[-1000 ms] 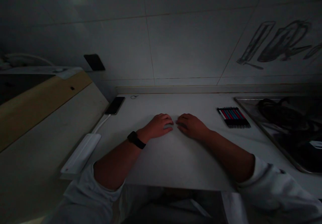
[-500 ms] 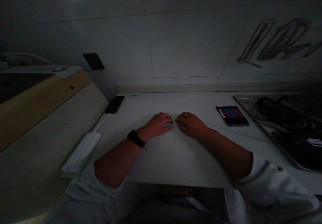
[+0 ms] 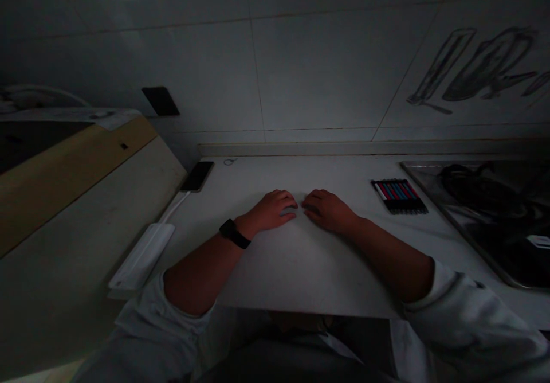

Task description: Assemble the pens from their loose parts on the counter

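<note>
My left hand [image 3: 274, 210] rests on the white countertop [image 3: 296, 274], its fingers loosely curved with the thumb apart from them. A black watch [image 3: 234, 234] is strapped round that wrist. Facing it across a narrow gap, my right hand [image 3: 327, 210] lies on the same surface, fingers bent a little and thumb apart. Neither hand holds anything. To the right of my right hand lies a flat row of pens [image 3: 399, 196] with red, blue and white parts and dark ends.
At the left, a phone [image 3: 197, 176] joins a white cable leading to a white power strip [image 3: 141, 257], beside a slanted panel [image 3: 98, 234]. A small ring-shaped item [image 3: 230, 161] lies near the wall. At the right sits a metal-rimmed gas stove [image 3: 455, 222].
The view has shifted very slightly, so everything sits a few pixels up and to the right. Both hands keep their pose on the countertop.
</note>
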{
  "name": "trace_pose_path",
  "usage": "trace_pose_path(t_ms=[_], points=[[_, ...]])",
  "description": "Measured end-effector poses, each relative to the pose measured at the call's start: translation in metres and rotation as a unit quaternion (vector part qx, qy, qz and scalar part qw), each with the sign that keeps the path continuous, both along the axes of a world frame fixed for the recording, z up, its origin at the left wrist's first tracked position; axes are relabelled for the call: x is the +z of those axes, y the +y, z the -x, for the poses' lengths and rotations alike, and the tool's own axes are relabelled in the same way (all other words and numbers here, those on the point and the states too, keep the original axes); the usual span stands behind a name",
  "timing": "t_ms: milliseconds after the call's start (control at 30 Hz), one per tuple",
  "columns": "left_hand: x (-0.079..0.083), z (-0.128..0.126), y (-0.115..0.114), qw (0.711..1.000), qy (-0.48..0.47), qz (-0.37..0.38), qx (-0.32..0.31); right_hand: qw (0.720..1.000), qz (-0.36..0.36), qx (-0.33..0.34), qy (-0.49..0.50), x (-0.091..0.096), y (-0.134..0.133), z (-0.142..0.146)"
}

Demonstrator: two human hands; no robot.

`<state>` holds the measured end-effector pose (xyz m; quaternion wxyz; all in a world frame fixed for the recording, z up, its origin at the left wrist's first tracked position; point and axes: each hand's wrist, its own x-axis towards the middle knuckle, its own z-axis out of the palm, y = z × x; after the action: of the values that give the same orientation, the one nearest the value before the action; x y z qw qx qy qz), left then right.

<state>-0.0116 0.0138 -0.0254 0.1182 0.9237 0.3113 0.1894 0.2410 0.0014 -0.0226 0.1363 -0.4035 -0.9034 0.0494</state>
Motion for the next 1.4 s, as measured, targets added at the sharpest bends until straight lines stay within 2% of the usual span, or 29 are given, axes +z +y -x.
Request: trace_pose_path(t_ms=[767, 1200, 1300, 1400], points=[[-0.004, 0.001, 0.002, 1.000, 0.005, 0.003, 0.003, 1.000, 0.013, -0.001, 0.002, -0.006, 0.005, 0.001], [-0.005, 0.000, 0.002, 1.000, -0.009, -0.005, 0.001, 0.999, 0.001, -0.021, -0.027, 0.003, 0.001, 0.008], [-0.002, 0.000, 0.002, 0.999, -0.023, -0.025, 0.017, 1.000, -0.011, -0.023, 0.012, 0.008, 0.001, 0.007], [-0.001, 0.000, 0.003, 0.998, -0.047, -0.042, 0.030, 0.991, -0.062, -0.061, 0.098, 0.020, 0.002, -0.003]])
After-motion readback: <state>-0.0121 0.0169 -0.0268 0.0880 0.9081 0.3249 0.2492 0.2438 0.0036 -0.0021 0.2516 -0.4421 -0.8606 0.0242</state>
